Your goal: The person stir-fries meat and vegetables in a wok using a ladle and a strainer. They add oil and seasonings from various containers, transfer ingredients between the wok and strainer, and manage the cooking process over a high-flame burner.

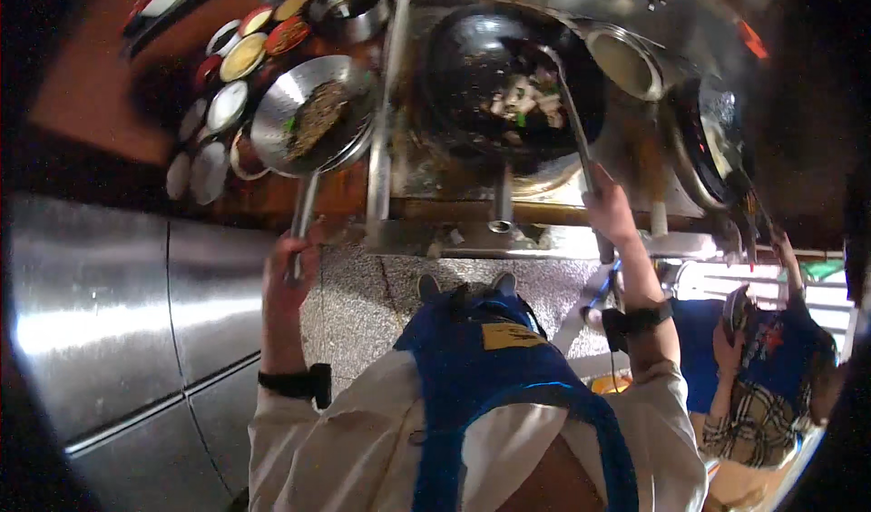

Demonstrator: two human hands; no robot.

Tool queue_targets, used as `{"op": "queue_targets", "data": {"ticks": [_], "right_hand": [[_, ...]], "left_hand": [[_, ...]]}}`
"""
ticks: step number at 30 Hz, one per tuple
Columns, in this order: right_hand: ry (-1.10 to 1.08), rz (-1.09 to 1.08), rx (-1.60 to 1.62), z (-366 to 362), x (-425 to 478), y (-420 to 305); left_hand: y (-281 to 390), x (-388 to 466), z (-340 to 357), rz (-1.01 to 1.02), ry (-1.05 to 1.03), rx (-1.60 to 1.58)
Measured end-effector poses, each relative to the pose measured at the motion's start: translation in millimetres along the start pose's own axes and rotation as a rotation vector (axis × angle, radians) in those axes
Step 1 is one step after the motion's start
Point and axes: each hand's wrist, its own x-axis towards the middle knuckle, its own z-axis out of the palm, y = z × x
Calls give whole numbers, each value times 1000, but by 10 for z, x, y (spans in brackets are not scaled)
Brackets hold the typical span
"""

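Note:
My left hand [291, 263] grips the handle of a metal strainer [275, 127], which rests over a round metal vessel and holds a brown, crumbly mass with a bit of green. In front of me a large black wok [463, 97] sits on the stove, its hollow handle pointing towards me. Pale pieces of food [527, 100] with some green lie in its right half. My right hand [609, 205] is closed around the long handle of a metal ladle [570, 107], whose head is in the wok at the far right, beside the food.
Several seasoning bowls [243, 56] and a steel pot [349, 9] stand at the left. Right of the wok is a pot of cloudy liquid [624, 61]. Farther right, a co-worker [762, 348] holds a utensil in a second wok [708, 137]. A metal rail [386, 117] divides the counter from the stove.

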Motion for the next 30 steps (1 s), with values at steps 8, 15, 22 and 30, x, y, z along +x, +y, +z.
{"op": "queue_targets", "data": {"ticks": [8,15,22,30], "right_hand": [[-308,246,116,-458,-1139,-749],[8,124,-209,-119,-544,-639],[-183,258,209,-592,-1228,-436],[173,340,671,-1141,-613,416]], "left_hand": [[32,-85,249,134,282,218],[-592,203,-1184,72,306,406],[-1867,-643,-3014,-441,367,1092],[-1982,-739,-2466,-416,601,876]]}}
